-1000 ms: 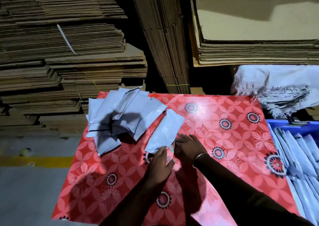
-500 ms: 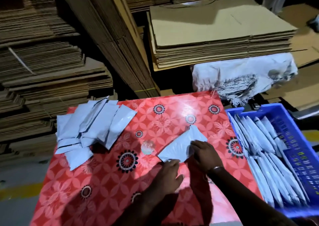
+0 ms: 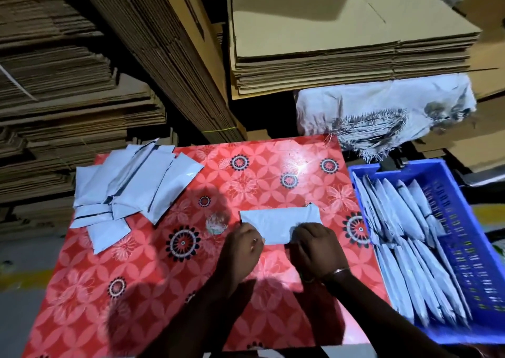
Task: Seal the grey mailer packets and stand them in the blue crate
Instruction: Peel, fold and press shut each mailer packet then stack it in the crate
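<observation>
Bench (image 3: 153, 270) covered in glossy red floral cloth, light glare at far middle. Behind it, flat cardboard stacks (image 3: 68, 106) far left, upright leaning cardboard bundle (image 3: 175, 57) at centre, flat cardboard pile (image 3: 341, 35) far right. White frayed woven sack (image 3: 382, 114) under that pile.

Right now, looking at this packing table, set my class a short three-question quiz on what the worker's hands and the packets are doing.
1. True or false: both hands, the left hand and the right hand, hold the same packet.
2. Where does the pile of loose packets lie? A) the table's far left corner B) inside the crate C) on the floor
3. Fill in: the blue crate stands on the person's ____ side.

Key: 1 true; 2 A; 3 right.
</observation>
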